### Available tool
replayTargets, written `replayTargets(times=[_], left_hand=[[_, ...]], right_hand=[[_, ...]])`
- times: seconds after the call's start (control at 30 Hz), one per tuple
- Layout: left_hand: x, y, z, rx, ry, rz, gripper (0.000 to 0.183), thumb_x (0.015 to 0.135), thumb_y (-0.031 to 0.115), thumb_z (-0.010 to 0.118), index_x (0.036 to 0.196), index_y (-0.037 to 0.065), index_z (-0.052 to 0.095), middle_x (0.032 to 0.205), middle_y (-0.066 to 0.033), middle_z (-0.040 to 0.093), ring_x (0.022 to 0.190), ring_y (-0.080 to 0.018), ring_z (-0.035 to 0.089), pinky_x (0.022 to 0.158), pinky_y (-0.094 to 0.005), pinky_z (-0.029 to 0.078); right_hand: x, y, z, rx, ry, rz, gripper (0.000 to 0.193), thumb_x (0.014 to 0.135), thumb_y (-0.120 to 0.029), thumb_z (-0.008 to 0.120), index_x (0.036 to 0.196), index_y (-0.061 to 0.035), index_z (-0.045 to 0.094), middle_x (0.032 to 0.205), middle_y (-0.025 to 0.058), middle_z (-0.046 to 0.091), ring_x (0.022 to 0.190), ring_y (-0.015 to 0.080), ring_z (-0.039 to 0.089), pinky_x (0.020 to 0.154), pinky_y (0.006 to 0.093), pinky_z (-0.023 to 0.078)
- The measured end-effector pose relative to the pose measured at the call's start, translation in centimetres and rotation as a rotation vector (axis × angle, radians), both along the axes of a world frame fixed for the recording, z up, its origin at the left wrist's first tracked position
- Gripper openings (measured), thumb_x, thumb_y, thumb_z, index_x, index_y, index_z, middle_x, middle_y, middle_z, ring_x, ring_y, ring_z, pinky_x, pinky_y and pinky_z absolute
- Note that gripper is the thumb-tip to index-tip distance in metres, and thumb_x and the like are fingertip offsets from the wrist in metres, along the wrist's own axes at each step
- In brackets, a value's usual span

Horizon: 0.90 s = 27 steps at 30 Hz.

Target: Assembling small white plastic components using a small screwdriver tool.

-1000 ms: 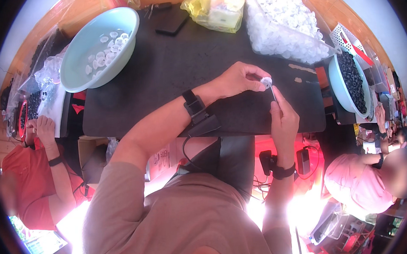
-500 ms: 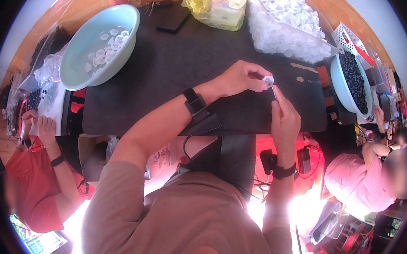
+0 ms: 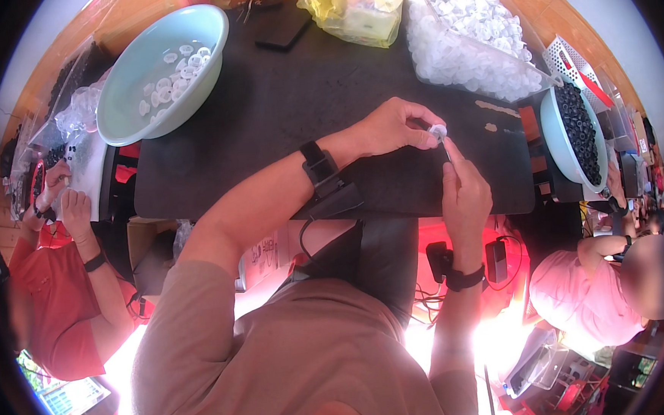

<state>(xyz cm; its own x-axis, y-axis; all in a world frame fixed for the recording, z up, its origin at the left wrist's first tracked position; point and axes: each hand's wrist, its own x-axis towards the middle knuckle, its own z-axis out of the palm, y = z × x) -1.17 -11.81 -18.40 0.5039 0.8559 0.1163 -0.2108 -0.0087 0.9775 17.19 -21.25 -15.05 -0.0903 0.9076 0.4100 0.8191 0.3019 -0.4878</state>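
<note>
Over the right part of the dark table, my left hand (image 3: 397, 127) pinches a small, whitish, round plastic piece (image 3: 438, 132) between thumb and fingers. My right hand (image 3: 466, 193) is closed around a thin metal tool (image 3: 446, 153), its forefinger stretched along it. The tool's tip meets the underside of the plastic piece; its exact kind is too small to tell. Similar clear round pieces (image 3: 164, 90) lie in a pale blue basin (image 3: 117, 118) at the far left. A large clear bag (image 3: 484, 84) heaped with whitish pieces sits at the far right.
A yellow plastic bag (image 3: 351, 16) and a dark flat object (image 3: 283, 37) lie at the table's (image 3: 280, 104) back. Right of the table stands a blue basin of black rings (image 3: 576, 128), near a white perforated basket (image 3: 566, 60). People (image 3: 68, 307) work on both sides.
My hands stay nearly in place, the tool still at the plastic piece. The left co-worker's hand has shifted slightly; the right co-worker's head and arm have moved a little.
</note>
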Motion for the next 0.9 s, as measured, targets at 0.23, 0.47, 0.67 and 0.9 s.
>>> replayTargets(times=[0.23, 0.47, 0.67, 0.9], left_hand=[[-0.1, 0.2, -0.3, 0.160, 0.199, -0.074, 0.034, 0.085, 0.002, 0.075, 0.117, -0.002, 0.068, 0.106, -0.0080, 0.072, 0.094, -0.0115, 0.067, 0.086, -0.0261, 0.053], [-0.3, -0.1, 0.2, 0.194, 0.246, -0.095, 0.032, 0.085, 0.002, 0.074, 0.116, -0.002, 0.069, 0.107, -0.0083, 0.071, 0.096, -0.0119, 0.066, 0.087, -0.0268, 0.053], [-0.7, 0.8, 0.7, 0.128, 0.121, -0.119, 0.032, 0.087, 0.002, 0.073, 0.118, -0.001, 0.068, 0.110, -0.0079, 0.070, 0.100, -0.0128, 0.065, 0.090, -0.0273, 0.052], [-1.4, 0.9, 0.8, 0.033, 0.093, -0.110, 0.032, 0.088, 0.005, 0.072, 0.119, -0.002, 0.068, 0.106, -0.0083, 0.071, 0.096, -0.0132, 0.066, 0.088, -0.0272, 0.052]], right_hand=[[1.5, 0.7, 1.9, -0.068, -0.141, 0.098, 0.034, 0.092, -0.013, 0.059, 0.124, -0.0202, 0.068, 0.084, 0.0116, 0.066, 0.076, 0.0338, 0.065, 0.066, 0.0429, 0.051], [2.7, 1.6, 3.8, -0.257, -0.047, 0.231, 0.033, 0.091, -0.012, 0.060, 0.121, -0.0167, 0.069, 0.084, 0.0124, 0.066, 0.071, 0.0300, 0.062, 0.066, 0.0373, 0.049], [2.8, 2.6, 2.6, -0.329, 0.299, 0.247, 0.040, 0.083, -0.008, 0.070, 0.123, -0.0096, 0.068, 0.081, 0.0070, 0.060, 0.067, 0.0145, 0.053, 0.063, 0.0284, 0.044], [3.2, 2.5, 2.4, -0.369, 0.162, 0.328, 0.045, 0.075, -0.002, 0.074, 0.119, -0.0048, 0.067, 0.083, 0.0052, 0.060, 0.076, 0.0128, 0.057, 0.068, 0.0278, 0.046]])
